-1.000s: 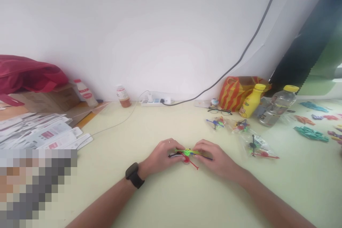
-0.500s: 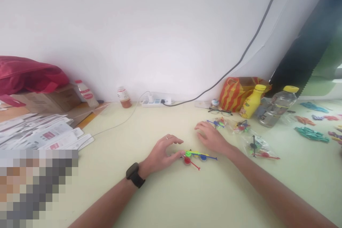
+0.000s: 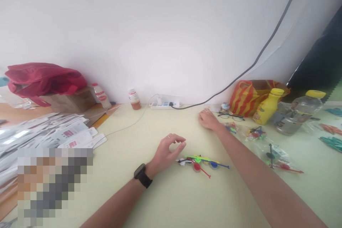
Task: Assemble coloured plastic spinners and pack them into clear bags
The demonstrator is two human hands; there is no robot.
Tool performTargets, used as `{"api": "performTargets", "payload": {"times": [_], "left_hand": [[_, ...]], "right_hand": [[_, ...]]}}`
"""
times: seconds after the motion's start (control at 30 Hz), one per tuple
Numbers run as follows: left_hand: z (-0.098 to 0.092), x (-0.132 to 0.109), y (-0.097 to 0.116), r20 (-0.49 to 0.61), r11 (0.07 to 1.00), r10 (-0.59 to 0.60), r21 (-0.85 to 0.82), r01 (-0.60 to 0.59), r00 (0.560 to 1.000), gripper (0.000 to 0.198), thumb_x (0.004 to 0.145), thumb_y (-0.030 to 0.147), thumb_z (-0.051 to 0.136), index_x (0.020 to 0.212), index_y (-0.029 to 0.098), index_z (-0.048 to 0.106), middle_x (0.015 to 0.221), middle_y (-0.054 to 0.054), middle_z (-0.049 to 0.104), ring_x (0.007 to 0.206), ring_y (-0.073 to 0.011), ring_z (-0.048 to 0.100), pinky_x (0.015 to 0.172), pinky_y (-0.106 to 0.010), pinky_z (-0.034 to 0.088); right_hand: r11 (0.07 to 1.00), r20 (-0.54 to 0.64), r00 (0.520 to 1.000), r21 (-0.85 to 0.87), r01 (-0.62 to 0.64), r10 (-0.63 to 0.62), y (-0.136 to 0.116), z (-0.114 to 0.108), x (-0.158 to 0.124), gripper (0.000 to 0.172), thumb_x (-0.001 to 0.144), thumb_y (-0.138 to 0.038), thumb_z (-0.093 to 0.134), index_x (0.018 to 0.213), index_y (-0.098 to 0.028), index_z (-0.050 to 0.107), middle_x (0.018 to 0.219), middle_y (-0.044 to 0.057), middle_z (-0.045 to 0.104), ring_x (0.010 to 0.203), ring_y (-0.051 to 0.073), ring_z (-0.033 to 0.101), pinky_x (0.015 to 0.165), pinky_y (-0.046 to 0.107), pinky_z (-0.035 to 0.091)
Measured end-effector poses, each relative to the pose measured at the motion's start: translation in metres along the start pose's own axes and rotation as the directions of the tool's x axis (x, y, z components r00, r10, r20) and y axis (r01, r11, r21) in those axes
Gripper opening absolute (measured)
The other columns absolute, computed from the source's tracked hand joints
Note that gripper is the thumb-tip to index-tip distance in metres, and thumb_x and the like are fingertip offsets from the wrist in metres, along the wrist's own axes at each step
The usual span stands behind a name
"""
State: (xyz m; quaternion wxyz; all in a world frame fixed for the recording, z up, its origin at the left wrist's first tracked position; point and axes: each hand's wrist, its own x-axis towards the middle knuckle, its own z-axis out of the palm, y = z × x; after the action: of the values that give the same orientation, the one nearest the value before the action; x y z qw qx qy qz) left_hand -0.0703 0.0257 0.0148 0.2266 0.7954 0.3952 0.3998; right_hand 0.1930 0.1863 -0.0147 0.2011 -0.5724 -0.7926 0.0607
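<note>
My left hand (image 3: 169, 151) hovers over the table with thumb and index finger curved toward each other, a gap between them and nothing held. Just to its right lie several small plastic pieces with coloured arrow-shaped arms: a red one (image 3: 197, 166), a blue one (image 3: 214, 164), a green one (image 3: 198, 159) and a white one with a black arrow (image 3: 182, 161). Farther back, my right hand (image 3: 208, 119) is at the wall side of the table, fingers curled down at the edge of a flat, clear item (image 3: 214, 108). Whatever its fingertips hold is hidden.
Bagged coloured pieces (image 3: 279, 156) lie right of my right forearm. Eyeglasses (image 3: 231, 115), a striped bag (image 3: 242, 99), a yellow bottle (image 3: 268, 107) and a clear bottle (image 3: 299, 114) stand behind. A power strip (image 3: 165, 104) sits by the wall; stacked papers (image 3: 66, 131) are left.
My right hand has moved farther back toward the wall, away from the bagged pieces. My left thumb has come off the coloured pieces. The view has shifted left.
</note>
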Motion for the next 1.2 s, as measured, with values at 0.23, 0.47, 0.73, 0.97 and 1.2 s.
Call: {"api": "performTargets", "payload": {"times": [0.23, 0.47, 0.73, 0.97, 1.2], "left_hand": [[-0.007, 0.006, 0.004, -0.123, 0.991, 0.110, 0.091, -0.100, 0.986, 0.018, 0.097, 0.031, 0.066, 0.114, 0.025, 0.069, 0.107, -0.006, 0.073, 0.099, -0.0217, 0.066, 0.090, -0.038, 0.053], [-0.025, 0.048, 0.039, -0.097, 0.991, 0.069, 0.124, -0.057, 0.993, 0.072, 0.085, 0.047, 0.078, 0.148, 0.030, 0.048, 0.151, -0.011, 0.054, 0.132, -0.0319, 0.053, 0.105, -0.047, 0.049], [-0.034, 0.103, 0.037, 0.271, 0.950, -0.099, -0.261, 0.172, 0.957, 0.035, 0.091, 0.051, 0.069, 0.097, 0.017, 0.075, 0.097, -0.009, 0.078, 0.087, -0.0216, 0.072, 0.077, -0.032, 0.055], [-0.033, 0.103, 0.018, 0.116, 0.911, -0.216, -0.333, 0.243, 0.969, 0.040, 0.089, 0.053, 0.072, 0.106, 0.017, 0.073, 0.101, -0.011, 0.077, 0.083, -0.0210, 0.073, 0.072, -0.031, 0.056], [-0.028, 0.094, 0.001, 0.284, 0.792, -0.294, -0.461, 0.399, 0.913, 0.043, 0.076, 0.043, 0.087, 0.105, 0.015, 0.073, 0.089, -0.008, 0.077, 0.080, -0.0200, 0.073, 0.082, -0.036, 0.058]], "right_hand": [[0.976, -0.049, 0.997, 0.208, 0.060, -0.051, 0.002, -0.040, -0.021, 0.021, 0.085, -0.007, 0.055, 0.099, -0.018, 0.067, 0.108, 0.011, 0.074, 0.103, 0.025, 0.067, 0.095, 0.040, 0.052], [0.713, 0.074, 0.961, 0.686, 0.145, -0.267, -0.040, -0.134, -0.068, 0.019, 0.086, -0.023, 0.069, 0.103, -0.022, 0.062, 0.105, 0.005, 0.072, 0.099, 0.021, 0.071, 0.090, 0.036, 0.057], [0.702, 0.095, 0.988, 0.712, 0.019, -0.123, -0.049, -0.155, -0.082, 0.046, 0.082, -0.041, 0.080, 0.124, -0.026, 0.066, 0.110, 0.007, 0.074, 0.110, 0.027, 0.069, 0.095, 0.041, 0.055], [0.486, 0.182, 0.983, 0.862, -0.145, -0.031, -0.022, -0.124, -0.066, 0.039, 0.075, -0.047, 0.087, 0.099, -0.019, 0.073, 0.086, 0.006, 0.077, 0.085, 0.022, 0.073, 0.087, 0.040, 0.058], [0.450, 0.065, 0.997, 0.890, -0.074, 0.036, -0.024, -0.114, -0.056, 0.040, 0.068, -0.047, 0.091, 0.091, -0.018, 0.075, 0.080, 0.005, 0.076, 0.077, 0.020, 0.072, 0.079, 0.036, 0.059]]}}
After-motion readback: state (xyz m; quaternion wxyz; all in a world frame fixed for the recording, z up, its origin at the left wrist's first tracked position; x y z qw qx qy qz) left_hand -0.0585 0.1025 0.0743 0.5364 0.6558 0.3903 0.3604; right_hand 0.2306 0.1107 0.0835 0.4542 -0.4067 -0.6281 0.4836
